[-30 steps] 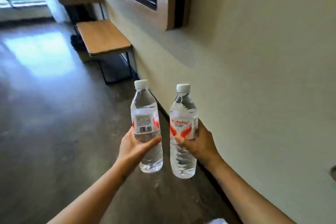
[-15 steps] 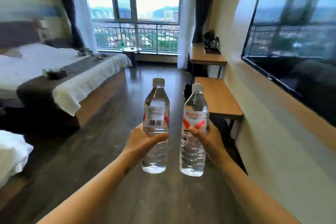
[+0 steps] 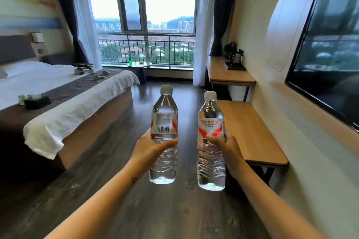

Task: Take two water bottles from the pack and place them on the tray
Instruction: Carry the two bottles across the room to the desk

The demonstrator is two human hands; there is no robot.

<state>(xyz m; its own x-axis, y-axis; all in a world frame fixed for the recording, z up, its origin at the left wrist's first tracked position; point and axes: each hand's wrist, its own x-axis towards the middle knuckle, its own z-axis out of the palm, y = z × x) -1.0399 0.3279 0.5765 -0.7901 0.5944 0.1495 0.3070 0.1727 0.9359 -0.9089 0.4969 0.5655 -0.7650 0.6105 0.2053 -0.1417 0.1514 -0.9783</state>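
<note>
Head view: dark wood floor (image 3: pixel 108 170), bed (image 3: pixel 64 91).

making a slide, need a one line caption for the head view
Left hand and right hand each hold an upright water bottle in a hotel room, facing the desk with a kettle.

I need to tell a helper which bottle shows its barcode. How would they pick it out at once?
Start from the bed on the left side of the room. Of the two bottles held upright over the floor, it is the left bottle, nearer the bed, in the left hand. Its label shows a barcode, while the right bottle shows red lettering.
</note>
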